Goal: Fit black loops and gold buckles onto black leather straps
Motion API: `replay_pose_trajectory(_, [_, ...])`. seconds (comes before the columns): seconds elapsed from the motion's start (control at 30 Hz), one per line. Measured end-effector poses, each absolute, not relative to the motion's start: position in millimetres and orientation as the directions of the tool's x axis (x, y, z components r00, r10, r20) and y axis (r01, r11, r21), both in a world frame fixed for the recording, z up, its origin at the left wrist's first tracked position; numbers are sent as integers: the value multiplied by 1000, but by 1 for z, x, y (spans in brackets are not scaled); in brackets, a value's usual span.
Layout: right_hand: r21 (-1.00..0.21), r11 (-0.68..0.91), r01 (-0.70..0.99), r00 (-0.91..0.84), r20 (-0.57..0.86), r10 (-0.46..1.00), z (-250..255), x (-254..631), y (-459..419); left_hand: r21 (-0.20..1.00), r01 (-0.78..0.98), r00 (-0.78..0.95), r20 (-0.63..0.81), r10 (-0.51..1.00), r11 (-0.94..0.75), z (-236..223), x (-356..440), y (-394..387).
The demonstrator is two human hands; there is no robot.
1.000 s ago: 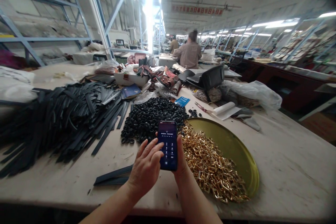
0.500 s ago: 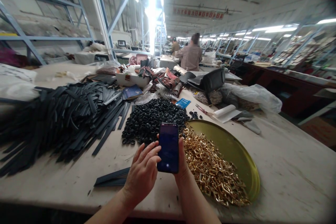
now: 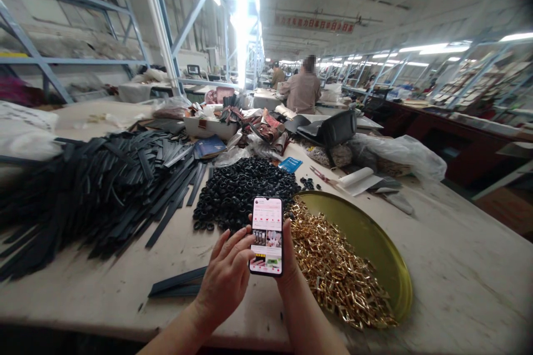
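A smartphone (image 3: 266, 219) stands upright in front of me with a bright, colourful page on its screen. My right hand (image 3: 288, 263) is closed around its right side, with fingertips showing past the left edge. Beside that left edge is my left hand (image 3: 225, 274), its fingers extended and its tips at the phone's border; it holds nothing. Small black rings (image 3: 244, 186) lie heaped behind the phone. Gold-coloured metal buckles (image 3: 341, 272) fill much of a round brass-coloured tray (image 3: 385, 244) to the right. Left of my left hand lie a few dark strips (image 3: 175, 283).
A large pile of black strips (image 3: 108, 183) covers the table's left side. Farther back are scissors (image 3: 322, 175), a blue packet (image 3: 290, 164), a black bag-like piece (image 3: 333, 127) and clear plastic (image 3: 412, 152). A person (image 3: 302, 91) is beyond the table, facing away.
The phone's screen has gone from dark, with a small light spot near the bottom, to a bright page with pictures. Both hands have stayed almost where they were.
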State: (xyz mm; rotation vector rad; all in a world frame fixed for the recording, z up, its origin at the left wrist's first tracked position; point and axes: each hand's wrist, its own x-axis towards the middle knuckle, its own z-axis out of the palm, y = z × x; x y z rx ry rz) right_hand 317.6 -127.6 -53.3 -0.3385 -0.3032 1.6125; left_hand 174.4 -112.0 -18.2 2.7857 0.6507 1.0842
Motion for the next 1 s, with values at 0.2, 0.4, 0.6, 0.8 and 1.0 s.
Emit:
replay_pose_trajectory(0.2, [-415, -14, -910, 0, -32, 999, -53, 318, -127, 206, 357, 654, 642, 401, -911, -8, 187, -103])
replay_pose_trajectory(0.4, [-409, 1, -912, 9, -17, 1000, -52, 317, -127, 196, 352, 660, 641, 391, -915, -7, 190, -98])
replay_pose_trajectory(0.6, [-414, -55, -909, -58, -3, 998, -49, 316, -128, 207, 392, 643, 636, 428, -896, -15, 176, -100])
replay_pose_trajectory(0.8, [-419, -72, -905, -79, 1, 997, -49, 316, -128, 230, 416, 627, 628, 460, -880, -16, 173, -97])
replay_pose_trajectory(1.0, [-421, -87, -903, -105, 21, 994, -47, 315, -128, 253, 416, 615, 629, 475, -874, -17, 171, -98])
